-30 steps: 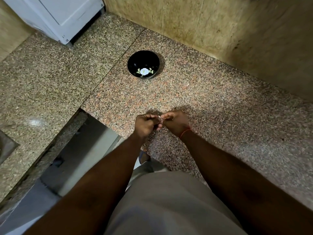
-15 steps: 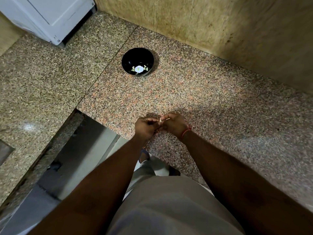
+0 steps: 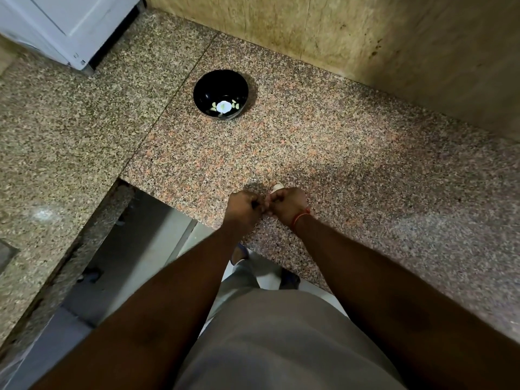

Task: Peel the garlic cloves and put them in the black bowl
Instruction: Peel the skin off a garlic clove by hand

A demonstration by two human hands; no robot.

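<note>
Both hands now sit slightly apart at centre frame. Left hand [image 3: 244, 205] is clenched; contents cannot be told. Right hand [image 3: 288, 202] fingers grasp a pale garlic clove [image 3: 278, 187]. Peeling appears ongoing. Glossy round black bowl [image 3: 221, 85], upper centre of the speckled granite tabletop [image 3: 351, 153], holds peeled cloves.

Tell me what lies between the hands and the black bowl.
Only bare granite counter, as the head view shows; nothing lies between the black bowl and the left hand or the right hand.
</note>
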